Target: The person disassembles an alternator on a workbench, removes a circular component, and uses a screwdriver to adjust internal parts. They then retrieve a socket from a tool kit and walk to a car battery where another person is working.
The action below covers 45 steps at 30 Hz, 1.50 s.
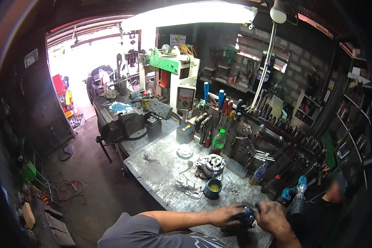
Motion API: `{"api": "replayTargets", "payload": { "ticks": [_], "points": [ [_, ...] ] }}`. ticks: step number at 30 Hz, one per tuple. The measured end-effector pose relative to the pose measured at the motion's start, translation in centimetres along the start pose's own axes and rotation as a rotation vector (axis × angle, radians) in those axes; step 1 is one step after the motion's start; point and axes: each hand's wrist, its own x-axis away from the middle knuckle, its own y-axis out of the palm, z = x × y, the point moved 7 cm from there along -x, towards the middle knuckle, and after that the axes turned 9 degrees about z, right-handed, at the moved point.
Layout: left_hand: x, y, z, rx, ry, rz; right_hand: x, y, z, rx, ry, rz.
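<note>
Over the near right part of the metal-topped bench (157,182), both my hands are close together at a dark, greasy metal part (247,223). My left hand (228,215) is closed around its left side. My right hand (273,216) is closed beside it, and a small blue thing (249,213) shows between the two hands. What my right fingers grip is hidden. Just beyond my left hand stands a blue-rimmed cup of yellowish grease (213,188), with a few small metal pieces (234,191) to its right. An alternator housing (211,166) sits behind the cup.
A crumpled rag (189,188), a round metal cover (184,151) and a green-capped bottle (219,140) are on the bench. A blue cordless impact wrench (295,193) is at the right, near another person (326,211). A vise (130,124) and tool racks (273,132) stand further back.
</note>
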Motion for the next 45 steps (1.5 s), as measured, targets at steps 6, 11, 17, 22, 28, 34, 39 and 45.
{"api": "replayTargets", "payload": {
  "ticks": [6, 11, 17, 22, 28, 34, 39, 45],
  "points": [
    [-0.8, -0.7, 0.6, 0.013, -0.141, 0.038, 0.6, -1.7, -2.4, -0.108, -0.003, -0.001],
    [-0.5, -0.4, 0.3, 0.000, -0.244, 0.048, 0.0, -0.2, -1.5, -0.029, -0.039, 0.110],
    [-1.3, -0.4, 0.5, -0.026, -0.052, 0.060, -0.1, -0.7, -1.5, -0.201, -0.198, 0.390],
    [-0.1, 0.5, -1.0, 0.059, -0.294, 0.019, -0.2, 3.6, 1.0, -0.955, 0.319, 0.634],
    [1.2, 1.1, -1.9, -0.059, -0.358, -0.094, -2.8, 7.0, 0.3, -1.743, -0.076, 0.433],
    [1.5, 1.4, -2.1, -0.076, -0.295, -0.064, 1.4, 7.0, -0.2, -0.861, 0.392, 1.194],
    [1.9, 1.6, -2.8, -0.104, -0.280, -0.041, -2.5, 10.3, 1.2, -1.682, 0.142, -0.028],
    [1.5, 0.4, -1.6, -0.008, -0.275, -0.073, -1.0, 3.8, 3.7, 0.032, 0.190, 0.258]
  ]
}}
